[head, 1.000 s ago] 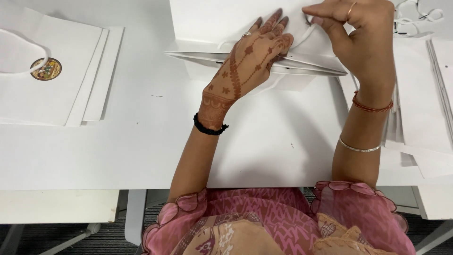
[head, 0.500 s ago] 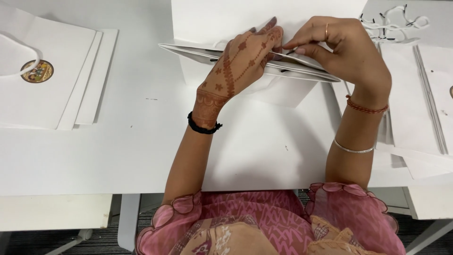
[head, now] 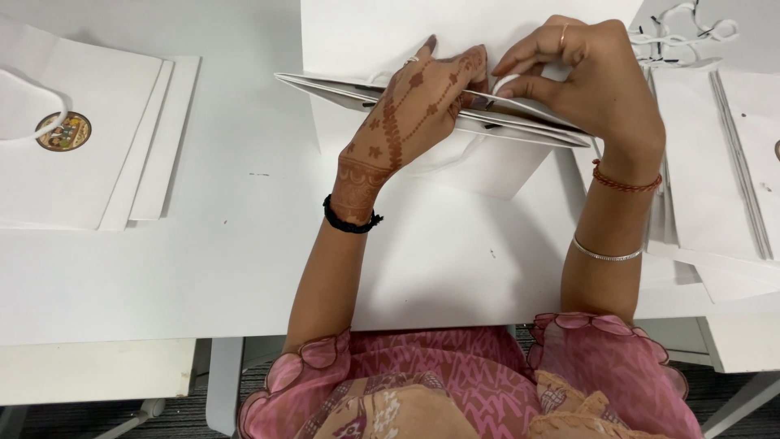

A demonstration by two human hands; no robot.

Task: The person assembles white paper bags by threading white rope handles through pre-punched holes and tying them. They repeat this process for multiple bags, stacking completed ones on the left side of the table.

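1. Desk: white and wide; office floor and desk legs show below its near edge.
2. Stacks of flat white bags lie at the left edge and the right edge.
3. White paper bag lies at the far middle, its mouth edge raised.
4. Left hand presses flat on the bag's mouth, grip spread wide.
5. Right hand pinches the white cord handle. To do it well, keep the mouth pinned and the cord taut.
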